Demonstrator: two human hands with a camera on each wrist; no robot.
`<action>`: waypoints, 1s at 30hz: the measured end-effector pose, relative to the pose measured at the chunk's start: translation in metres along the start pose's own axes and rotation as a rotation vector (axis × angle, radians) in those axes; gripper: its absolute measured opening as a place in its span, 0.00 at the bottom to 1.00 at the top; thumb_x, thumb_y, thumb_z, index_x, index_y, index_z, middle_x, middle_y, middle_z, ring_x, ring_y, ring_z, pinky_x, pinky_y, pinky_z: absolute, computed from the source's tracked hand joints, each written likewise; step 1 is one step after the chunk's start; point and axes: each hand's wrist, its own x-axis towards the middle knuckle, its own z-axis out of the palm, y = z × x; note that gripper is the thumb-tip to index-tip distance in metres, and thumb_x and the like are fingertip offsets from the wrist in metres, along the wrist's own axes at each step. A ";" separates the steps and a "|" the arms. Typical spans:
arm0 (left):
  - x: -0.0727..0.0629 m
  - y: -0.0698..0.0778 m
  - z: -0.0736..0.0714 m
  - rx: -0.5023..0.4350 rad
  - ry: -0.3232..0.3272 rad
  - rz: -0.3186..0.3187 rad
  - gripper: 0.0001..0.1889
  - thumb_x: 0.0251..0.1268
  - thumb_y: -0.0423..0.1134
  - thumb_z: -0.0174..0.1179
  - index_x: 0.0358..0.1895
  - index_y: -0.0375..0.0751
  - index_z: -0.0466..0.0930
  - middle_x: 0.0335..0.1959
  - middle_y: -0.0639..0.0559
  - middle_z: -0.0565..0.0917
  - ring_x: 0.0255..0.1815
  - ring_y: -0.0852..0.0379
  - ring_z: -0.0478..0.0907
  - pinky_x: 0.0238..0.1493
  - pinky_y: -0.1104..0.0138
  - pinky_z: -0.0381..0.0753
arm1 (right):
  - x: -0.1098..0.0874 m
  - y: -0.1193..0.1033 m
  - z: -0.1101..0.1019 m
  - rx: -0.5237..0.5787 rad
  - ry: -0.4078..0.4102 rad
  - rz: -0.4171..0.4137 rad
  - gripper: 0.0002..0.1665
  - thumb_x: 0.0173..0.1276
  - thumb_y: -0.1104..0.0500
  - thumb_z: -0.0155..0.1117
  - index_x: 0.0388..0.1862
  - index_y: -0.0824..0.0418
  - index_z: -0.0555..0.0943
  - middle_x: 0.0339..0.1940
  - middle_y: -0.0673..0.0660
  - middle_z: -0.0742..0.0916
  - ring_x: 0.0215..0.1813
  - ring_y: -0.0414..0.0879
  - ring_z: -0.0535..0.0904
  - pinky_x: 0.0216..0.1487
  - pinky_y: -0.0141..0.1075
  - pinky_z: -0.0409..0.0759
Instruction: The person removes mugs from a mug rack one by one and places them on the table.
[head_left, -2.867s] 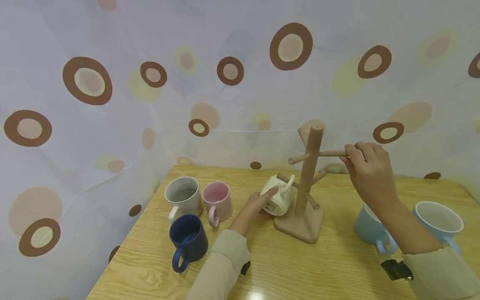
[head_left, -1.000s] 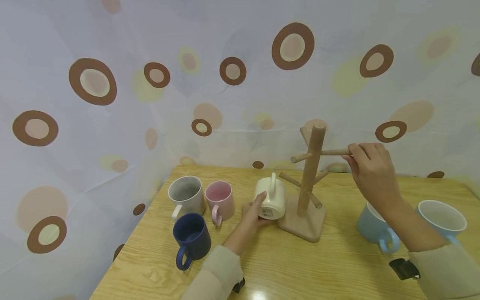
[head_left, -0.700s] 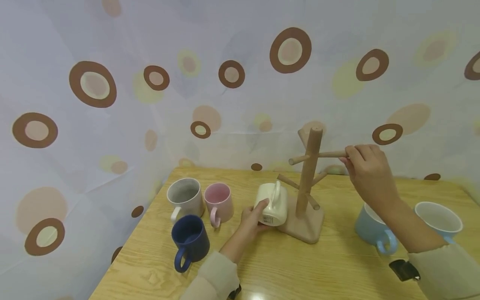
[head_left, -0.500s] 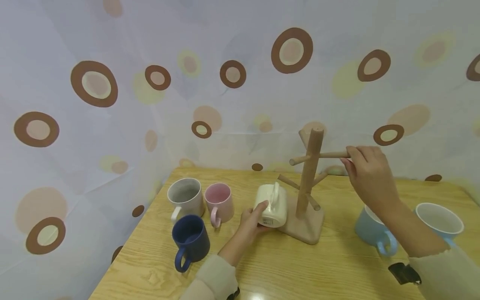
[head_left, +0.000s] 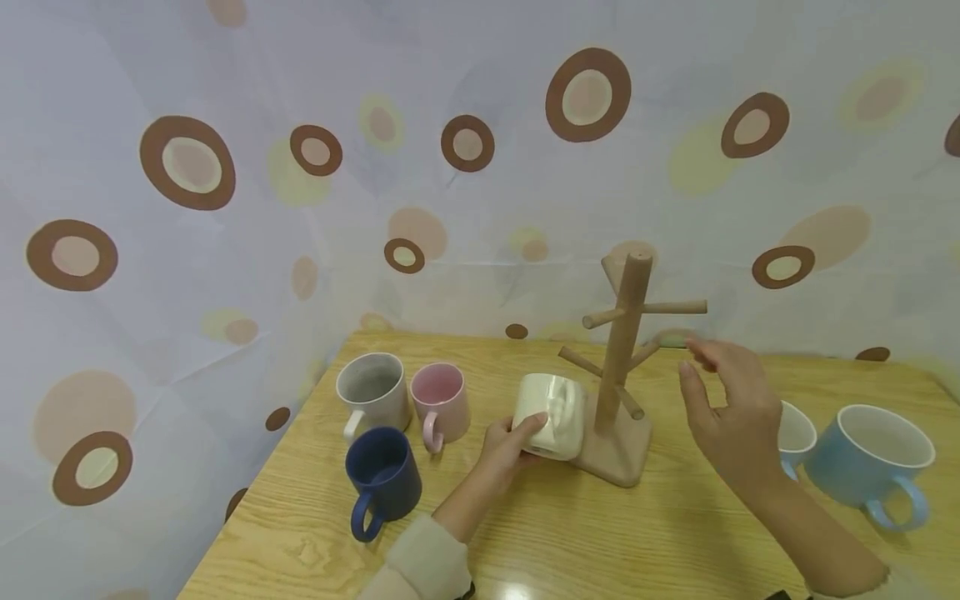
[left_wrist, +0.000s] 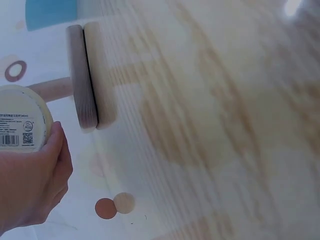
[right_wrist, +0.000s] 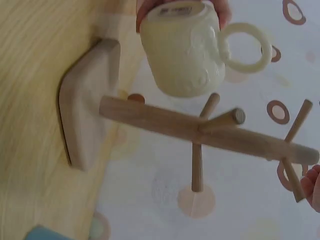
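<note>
In the head view my left hand (head_left: 498, 450) grips a cream mug (head_left: 550, 417) lying tilted, thumb on its side. The mug is just left of a wooden mug tree (head_left: 618, 358), low beside its lower left peg. The left wrist view shows the mug's labelled underside (left_wrist: 19, 125); in the right wrist view its handle (right_wrist: 247, 47) sticks out over the tree's post. My right hand (head_left: 738, 417) holds nothing, thumb and fingers apart, below the upper right peg (head_left: 675, 307). No mug hangs on the tree's visible pegs.
Left on the wooden table (head_left: 570, 533) stand a white mug (head_left: 378, 408), a pink mug (head_left: 442, 412) and a navy mug (head_left: 393, 483). Two light blue mugs stand at right, one (head_left: 855, 467) in plain view, the other (head_left: 795, 433) partly behind my right hand. A patterned curtain (head_left: 495, 217) hangs behind.
My right hand has let go of the upper right peg and dropped below it. The cream mug has moved down from the lower left peg, its handle turning to the right.
</note>
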 end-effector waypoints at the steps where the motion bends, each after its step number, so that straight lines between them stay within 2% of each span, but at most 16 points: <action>1: -0.001 0.000 0.000 -0.003 0.001 0.004 0.28 0.58 0.43 0.57 0.54 0.21 0.67 0.42 0.42 0.80 0.38 0.58 0.80 0.50 0.57 0.80 | -0.004 -0.005 0.000 0.044 -0.024 0.042 0.18 0.67 0.59 0.55 0.37 0.77 0.79 0.32 0.66 0.83 0.41 0.33 0.75 0.50 0.16 0.67; 3: -0.002 0.000 0.000 0.005 0.008 0.024 0.27 0.58 0.41 0.58 0.54 0.21 0.67 0.41 0.44 0.79 0.37 0.60 0.79 0.50 0.58 0.80 | -0.012 -0.016 0.000 0.124 -0.100 0.143 0.11 0.64 0.68 0.56 0.39 0.78 0.78 0.35 0.55 0.84 0.43 0.24 0.72 0.48 0.15 0.69; 5: -0.003 0.001 0.000 0.024 0.008 0.042 0.27 0.57 0.41 0.58 0.54 0.22 0.67 0.42 0.44 0.79 0.37 0.61 0.79 0.51 0.59 0.80 | -0.019 -0.025 0.002 0.214 -0.181 0.280 0.09 0.61 0.74 0.56 0.41 0.77 0.77 0.37 0.44 0.82 0.41 0.25 0.74 0.44 0.15 0.71; 7: -0.004 0.002 -0.001 0.053 0.011 0.059 0.27 0.57 0.40 0.58 0.55 0.23 0.67 0.43 0.43 0.80 0.37 0.61 0.79 0.50 0.61 0.80 | -0.024 -0.032 0.003 0.299 -0.269 0.444 0.09 0.63 0.74 0.55 0.42 0.74 0.77 0.38 0.36 0.81 0.39 0.27 0.76 0.42 0.17 0.74; 9: -0.005 0.002 -0.003 0.087 0.008 0.077 0.28 0.57 0.40 0.59 0.57 0.24 0.66 0.44 0.42 0.79 0.37 0.61 0.79 0.49 0.62 0.80 | -0.028 -0.036 0.004 0.404 -0.364 0.627 0.09 0.67 0.70 0.54 0.44 0.72 0.76 0.37 0.37 0.82 0.38 0.30 0.78 0.40 0.20 0.76; 12: -0.006 0.001 -0.005 0.144 0.020 0.096 0.30 0.55 0.41 0.61 0.58 0.26 0.65 0.46 0.42 0.77 0.39 0.60 0.78 0.48 0.65 0.80 | -0.032 -0.038 0.008 0.588 -0.494 0.883 0.11 0.71 0.62 0.52 0.45 0.70 0.75 0.36 0.43 0.84 0.39 0.35 0.81 0.42 0.24 0.80; 16: -0.006 -0.001 -0.005 0.212 0.047 0.128 0.31 0.50 0.41 0.64 0.56 0.27 0.66 0.48 0.42 0.75 0.42 0.57 0.75 0.47 0.66 0.79 | -0.035 -0.035 0.011 0.801 -0.620 1.140 0.14 0.73 0.57 0.48 0.45 0.66 0.76 0.38 0.47 0.83 0.41 0.38 0.81 0.46 0.28 0.80; 19: -0.007 -0.002 -0.005 0.219 0.056 0.145 0.31 0.48 0.39 0.66 0.55 0.28 0.67 0.49 0.41 0.75 0.44 0.55 0.75 0.48 0.65 0.79 | -0.036 -0.032 0.012 0.882 -0.690 1.224 0.14 0.74 0.55 0.46 0.41 0.60 0.78 0.38 0.47 0.82 0.41 0.39 0.80 0.47 0.28 0.80; 24: -0.009 -0.001 -0.003 0.204 0.034 0.187 0.30 0.47 0.33 0.67 0.54 0.27 0.66 0.48 0.41 0.74 0.45 0.55 0.76 0.48 0.64 0.80 | -0.036 -0.030 0.014 1.055 -0.770 1.263 0.17 0.75 0.54 0.44 0.39 0.56 0.82 0.38 0.48 0.84 0.42 0.38 0.81 0.49 0.29 0.80; 27: -0.009 -0.001 -0.001 0.210 0.019 0.209 0.29 0.46 0.31 0.67 0.53 0.27 0.65 0.47 0.41 0.74 0.43 0.57 0.77 0.46 0.66 0.80 | -0.037 -0.029 0.015 1.115 -0.770 1.285 0.17 0.75 0.54 0.45 0.37 0.57 0.82 0.36 0.48 0.85 0.40 0.37 0.82 0.48 0.29 0.80; 30: -0.009 -0.002 -0.001 0.214 0.006 0.221 0.30 0.45 0.31 0.67 0.53 0.27 0.64 0.46 0.40 0.75 0.42 0.57 0.77 0.45 0.66 0.81 | -0.038 -0.030 0.016 1.107 -0.763 1.292 0.17 0.74 0.54 0.45 0.35 0.57 0.82 0.34 0.48 0.85 0.39 0.37 0.83 0.47 0.28 0.80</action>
